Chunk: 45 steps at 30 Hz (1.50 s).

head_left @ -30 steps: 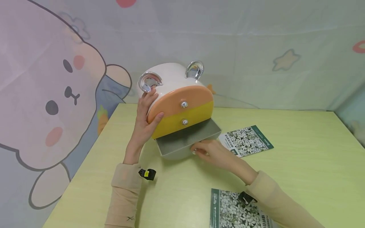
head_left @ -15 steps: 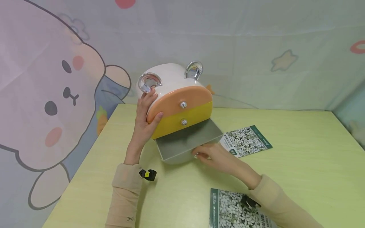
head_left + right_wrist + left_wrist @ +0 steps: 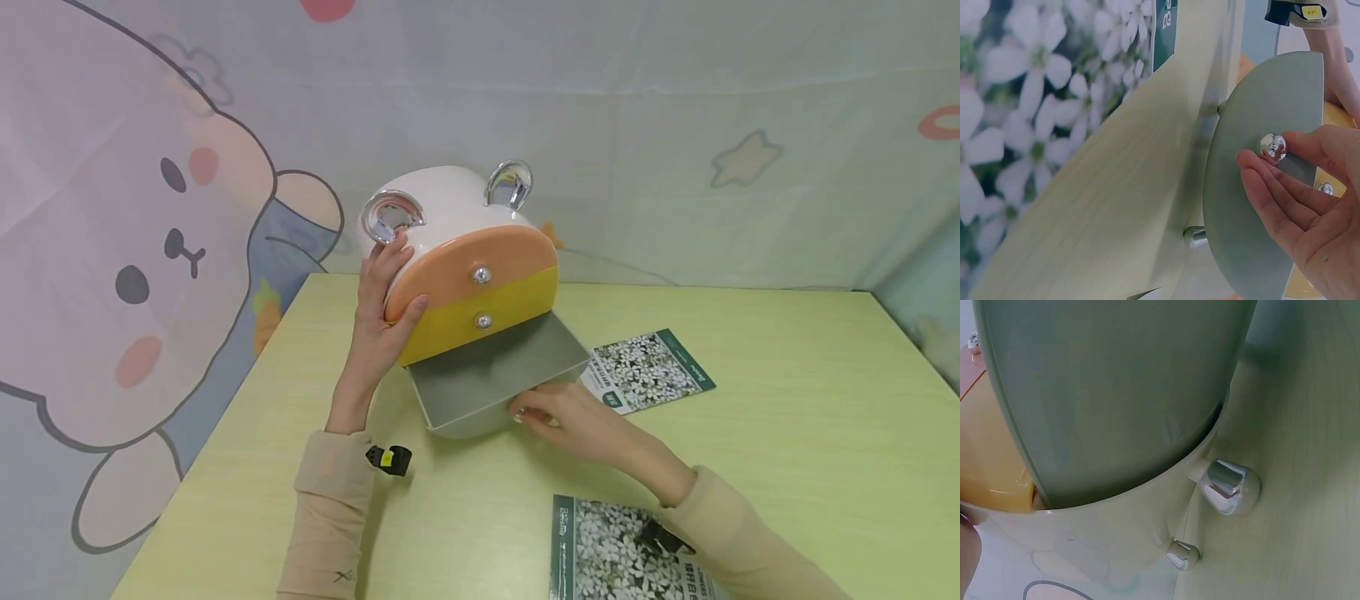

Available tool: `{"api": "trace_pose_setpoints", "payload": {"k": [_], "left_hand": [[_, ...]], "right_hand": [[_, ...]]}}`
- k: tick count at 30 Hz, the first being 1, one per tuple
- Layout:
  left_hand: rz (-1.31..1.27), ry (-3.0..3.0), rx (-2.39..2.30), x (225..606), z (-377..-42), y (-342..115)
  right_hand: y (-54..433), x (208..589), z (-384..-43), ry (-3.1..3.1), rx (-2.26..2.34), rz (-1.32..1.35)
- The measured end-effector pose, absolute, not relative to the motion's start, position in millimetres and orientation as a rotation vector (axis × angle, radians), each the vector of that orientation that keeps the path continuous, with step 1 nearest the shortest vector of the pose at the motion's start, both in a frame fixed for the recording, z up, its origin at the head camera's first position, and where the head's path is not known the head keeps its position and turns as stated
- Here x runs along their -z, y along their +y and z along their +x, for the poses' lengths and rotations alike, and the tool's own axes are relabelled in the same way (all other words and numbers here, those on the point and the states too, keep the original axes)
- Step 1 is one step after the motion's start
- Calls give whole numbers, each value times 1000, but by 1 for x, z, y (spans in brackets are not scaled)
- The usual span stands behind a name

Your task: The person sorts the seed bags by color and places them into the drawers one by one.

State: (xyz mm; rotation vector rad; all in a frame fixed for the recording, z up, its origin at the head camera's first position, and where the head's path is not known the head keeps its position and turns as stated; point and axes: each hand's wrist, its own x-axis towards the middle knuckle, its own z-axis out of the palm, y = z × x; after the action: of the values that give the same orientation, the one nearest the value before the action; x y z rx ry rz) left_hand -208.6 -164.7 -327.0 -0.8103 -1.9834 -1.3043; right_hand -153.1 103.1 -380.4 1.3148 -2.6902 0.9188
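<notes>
A small rounded drawer cabinet (image 3: 453,193) with a white shell and chrome ear-shaped loops sits toward the back of the table. Its orange top drawer (image 3: 442,271) and yellow middle drawer (image 3: 450,333) are closed, each with a silver knob. The grey-green bottom drawer (image 3: 498,371) is pulled far out; its visible interior is bare. My left hand (image 3: 381,312) grips the cabinet's left side, thumb on the front and fingers over the shell. Between thumb and fingertips, my right hand (image 3: 1316,194) pinches the grey-green drawer's round silver knob (image 3: 1272,148).
Two flower-picture packets lie on the light wood table (image 3: 810,417): the far packet (image 3: 652,371) right of the drawer, the near packet (image 3: 615,550) partly under the right forearm. Silver feet (image 3: 1230,486) support the cabinet. A cartoon-print cloth (image 3: 637,167) hangs behind the table.
The right hand has drawn the grey-green drawer farther out, toward the front. The left hand keeps its hold on the cabinet, and the packets stay in place.
</notes>
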Motion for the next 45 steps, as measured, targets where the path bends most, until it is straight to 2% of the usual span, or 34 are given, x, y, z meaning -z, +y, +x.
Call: {"api": "trace_pose_setpoints", "payload": {"k": [20,27,32,39,45], "left_hand": [[-818,-1986,1334,326,-209,-161],[-805,-1989,1298,347,-231,-171],[-802,-1993,1291,345,-227,-170],[-769,-2026,1128,340,-222,-168],[-638,-2074,818,336,-212,-168]], "right_hand": [[110,380,-141,-2696,-917,1278],[111,380,-139,-2689,-895,1275],[112,381,-138,-2668,-892,1287],[114,383,-135,-2674,-880,1297],[118,385,-129,-2771,-830,1304]]}}
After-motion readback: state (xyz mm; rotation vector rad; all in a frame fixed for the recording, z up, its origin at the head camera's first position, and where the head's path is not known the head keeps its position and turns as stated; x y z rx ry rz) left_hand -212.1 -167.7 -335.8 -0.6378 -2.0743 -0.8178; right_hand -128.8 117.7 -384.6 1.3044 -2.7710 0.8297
